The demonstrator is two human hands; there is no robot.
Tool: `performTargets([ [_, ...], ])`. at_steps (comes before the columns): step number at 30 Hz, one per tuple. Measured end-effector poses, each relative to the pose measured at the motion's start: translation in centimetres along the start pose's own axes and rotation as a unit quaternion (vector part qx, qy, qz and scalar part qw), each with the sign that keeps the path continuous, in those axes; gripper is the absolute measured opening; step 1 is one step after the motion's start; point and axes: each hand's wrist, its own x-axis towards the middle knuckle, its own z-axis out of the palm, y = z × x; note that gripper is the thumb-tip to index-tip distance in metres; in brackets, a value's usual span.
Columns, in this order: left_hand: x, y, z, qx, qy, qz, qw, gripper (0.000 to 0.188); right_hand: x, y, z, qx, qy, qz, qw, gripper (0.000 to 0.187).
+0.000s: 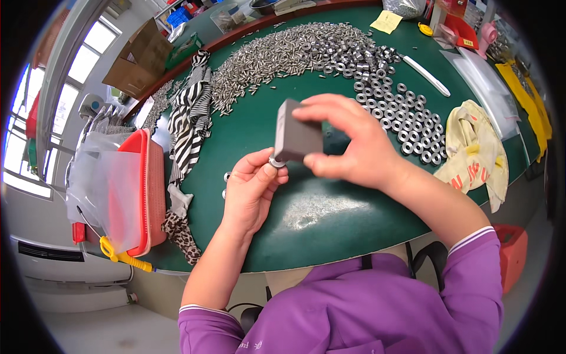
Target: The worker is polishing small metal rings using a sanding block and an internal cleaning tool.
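Note:
My left hand (250, 187) pinches a small shiny metal ring (275, 162) between thumb and fingertips. In my right hand (364, 144), thumb and fingers grip a dark grey rectangular block (302, 139). The block is tilted, its lower corner right at the ring; I cannot tell whether they touch. Many steel rings (407, 121) lie in loose rows to the right, merging into a heap (359, 56) of rings farther back. A wide pile of small metal pins (259, 62) spreads across the far side. Beside my left wrist, a couple of metal pieces (227, 176) are partly hidden.
The green tabletop (321, 236) bears a striped cloth (190, 118) and a red basket (154, 194) with plastic bags at left. A yellow-handled air gun (121, 255) hangs nearby. At right lie a cream cloth (471, 147), a white stick-like tool (425, 75) and clear plastic sheets (486, 88).

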Motion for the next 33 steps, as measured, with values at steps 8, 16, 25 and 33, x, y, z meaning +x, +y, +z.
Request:
performTargets([
  [8, 0.3, -0.2, -0.3, 0.005, -0.024, -0.010, 1.000, 0.024, 0.3, 0.1, 0.2, -0.023, -0.003, -0.016, 1.000, 0.049],
  [16, -0.2, 0.1, 0.6, -0.017, -0.050, 0.002, 0.999, 0.025, 0.5, 1.6, -0.5, -0.045, 0.026, 0.031, 0.998, 0.048],
  [25, 0.3, -0.3, 0.5, 0.011, 0.014, -0.008, 1.000, 0.026, -0.3, -1.6, 0.5, -0.016, -0.052, -0.060, 0.997, 0.056],
  [33, -0.2, -0.1, 0.5, -0.006, -0.017, -0.012, 1.000, 0.026, -0.3, -0.2, 0.2, -0.026, -0.015, -0.025, 0.999, 0.055],
])
